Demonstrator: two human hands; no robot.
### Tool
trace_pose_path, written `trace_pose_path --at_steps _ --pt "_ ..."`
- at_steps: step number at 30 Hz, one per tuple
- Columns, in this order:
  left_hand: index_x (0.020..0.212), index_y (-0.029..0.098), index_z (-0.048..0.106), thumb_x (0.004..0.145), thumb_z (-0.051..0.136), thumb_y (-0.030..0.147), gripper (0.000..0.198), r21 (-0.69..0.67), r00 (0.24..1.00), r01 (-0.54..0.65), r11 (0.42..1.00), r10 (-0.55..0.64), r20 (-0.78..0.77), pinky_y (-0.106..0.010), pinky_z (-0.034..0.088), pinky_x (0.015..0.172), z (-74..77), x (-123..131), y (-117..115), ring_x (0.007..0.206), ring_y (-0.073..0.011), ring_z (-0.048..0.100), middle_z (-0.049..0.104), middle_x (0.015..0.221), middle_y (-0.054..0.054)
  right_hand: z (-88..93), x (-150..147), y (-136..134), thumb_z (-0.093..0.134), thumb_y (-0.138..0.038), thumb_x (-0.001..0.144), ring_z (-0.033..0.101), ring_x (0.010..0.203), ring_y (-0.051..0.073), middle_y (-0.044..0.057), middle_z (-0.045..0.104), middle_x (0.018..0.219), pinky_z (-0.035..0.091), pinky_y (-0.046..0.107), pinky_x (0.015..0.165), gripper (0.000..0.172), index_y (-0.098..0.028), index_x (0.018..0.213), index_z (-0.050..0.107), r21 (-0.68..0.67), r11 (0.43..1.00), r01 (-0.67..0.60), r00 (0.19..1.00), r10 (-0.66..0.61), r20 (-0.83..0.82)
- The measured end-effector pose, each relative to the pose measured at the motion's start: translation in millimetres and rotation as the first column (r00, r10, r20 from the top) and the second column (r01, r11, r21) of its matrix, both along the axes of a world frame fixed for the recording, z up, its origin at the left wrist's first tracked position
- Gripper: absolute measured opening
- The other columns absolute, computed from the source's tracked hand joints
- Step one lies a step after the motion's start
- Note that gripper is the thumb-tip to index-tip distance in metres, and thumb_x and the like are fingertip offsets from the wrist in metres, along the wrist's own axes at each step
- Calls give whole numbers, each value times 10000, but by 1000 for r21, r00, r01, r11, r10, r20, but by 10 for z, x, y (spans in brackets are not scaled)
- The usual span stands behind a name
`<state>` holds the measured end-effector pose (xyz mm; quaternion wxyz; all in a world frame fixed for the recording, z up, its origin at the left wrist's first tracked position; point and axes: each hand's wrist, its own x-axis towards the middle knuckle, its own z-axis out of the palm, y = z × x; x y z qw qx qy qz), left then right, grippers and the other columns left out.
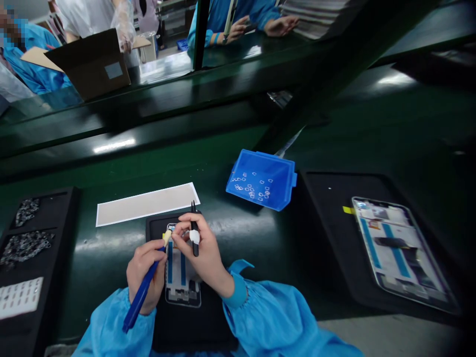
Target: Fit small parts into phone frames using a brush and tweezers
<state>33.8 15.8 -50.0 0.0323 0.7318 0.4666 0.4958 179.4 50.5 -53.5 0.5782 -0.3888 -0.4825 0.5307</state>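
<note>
In the head view, my left hand (pixel 147 271) is closed around a blue pen-like tool (pixel 143 292) with a pale yellow tip. That tip is at the upper end of an opened phone body (pixel 183 292), which has blue strips inside. Black tweezers (pixel 193 220) with a white wrap are tucked in my right hand (pixel 203 250), their points facing away from me. Its thumb and fingertips come together close to the yellow tip; anything tiny between them cannot be made out. A black foam tray (pixel 193 332) lies under the phone, partly hidden by my hands.
A blue bin (pixel 266 173) holds several small ring-shaped pieces. A pale strip sheet (pixel 145 204) lies behind the phone. Left is a black parts tray (pixel 55 238); right, a tablet-like device (pixel 401 253) rests on black foam. Co-workers stand beyond the green ledge, by a cardboard box (pixel 92 69).
</note>
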Motion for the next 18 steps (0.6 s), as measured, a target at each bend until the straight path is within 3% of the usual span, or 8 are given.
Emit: trace_pose_path --at_steps 11,15,18 --pt "920 216 605 882 624 132 94 35 1000 -22 999 22 -1 -267 577 771 -38 7 5 875 -152 716 730 958 -31 42 10 -7 617 -195 835 568 619 112 -39 576 768 495 228 583 286 -238 1084 484 24 997 -74 997 74 7" --pt "921 212 557 892 607 119 109 0 980 -65 998 64 191 -295 599 765 -5 41 46 852 -150 718 712 934 -20 34 14 0 619 -188 849 585 630 113 -35 604 775 509 232 601 273 -244 1085 493 59 998 -18 1000 18 -1" --pt "968 208 513 915 582 127 119 -68 917 -76 995 96 386 -307 619 731 11 72 67 768 -134 725 701 948 -11 10 17 21 629 -190 852 630 704 127 -11 663 847 533 250 659 270 -248 1083 501 48 997 59 998 -59 -1"
